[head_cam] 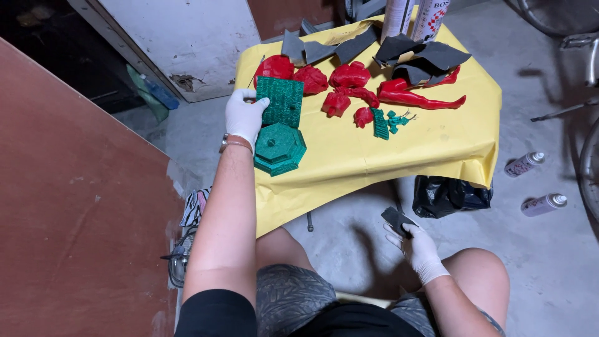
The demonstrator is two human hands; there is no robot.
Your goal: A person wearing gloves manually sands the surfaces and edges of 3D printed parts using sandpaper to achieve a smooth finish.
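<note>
- Your left hand (244, 115) and right hand (417, 244) wear white gloves.
- The slab (281, 100) by your left fingers is green with a ribbed brick pattern.
- The octagonal base (279, 148) is the same green.
- The figure parts (349, 84) are glossy red.
- The sheet (437, 140) over the counter is yellow.
- The sandpaper (397, 218) in your right hand is dark grey.
- Your shorts (293, 299) have a grey leaf print.

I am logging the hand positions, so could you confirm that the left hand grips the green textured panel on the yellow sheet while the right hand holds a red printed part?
Not quite. In the head view the right hand holds a dark grey piece of sandpaper, not a red part. The left hand does grip the green textured panel on the yellow sheet.
</note>
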